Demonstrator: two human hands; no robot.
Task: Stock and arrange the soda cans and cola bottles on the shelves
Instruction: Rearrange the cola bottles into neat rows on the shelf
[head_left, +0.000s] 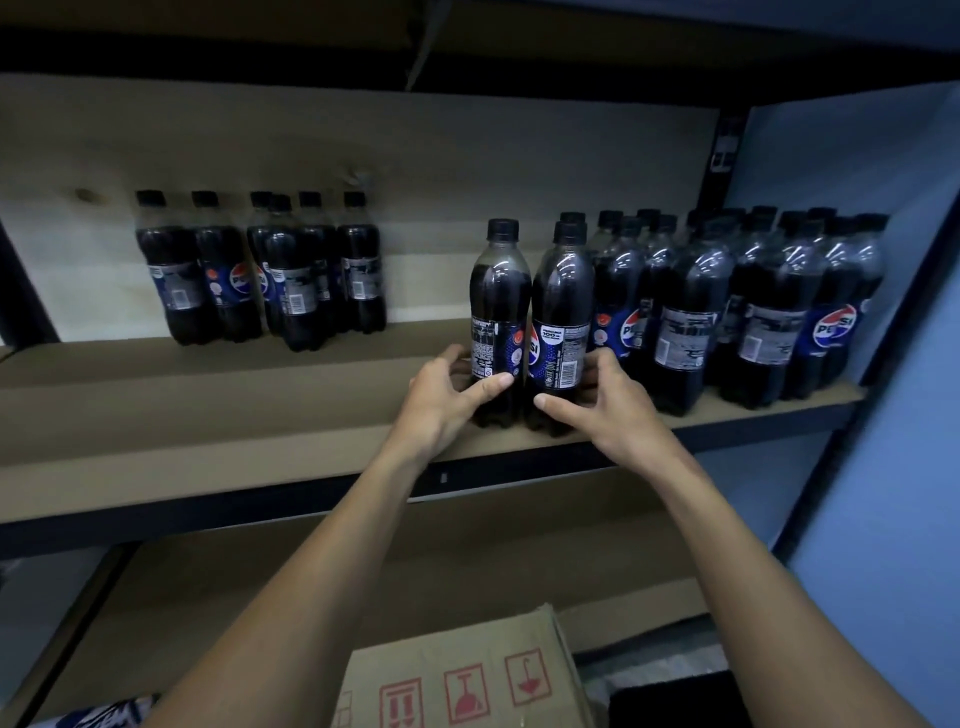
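Two dark cola bottles with black caps stand upright side by side near the front edge of the brown shelf (218, 405). My left hand (447, 400) grips the lower part of the left bottle (498, 306), thumb across its front. My right hand (602, 410) grips the base of the right bottle (561, 312) in the same way. Right of them a dense block of several cola bottles (743, 306) fills the shelf up to its right end. A smaller group of several cola bottles (260, 270) stands at the back left.
A black metal rail (208, 514) edges the shelf front. Below, a lower shelf (260, 587) is in view, and a cardboard box (457, 675) with red handling symbols sits under my arms. A blue wall (872, 467) closes the right side.
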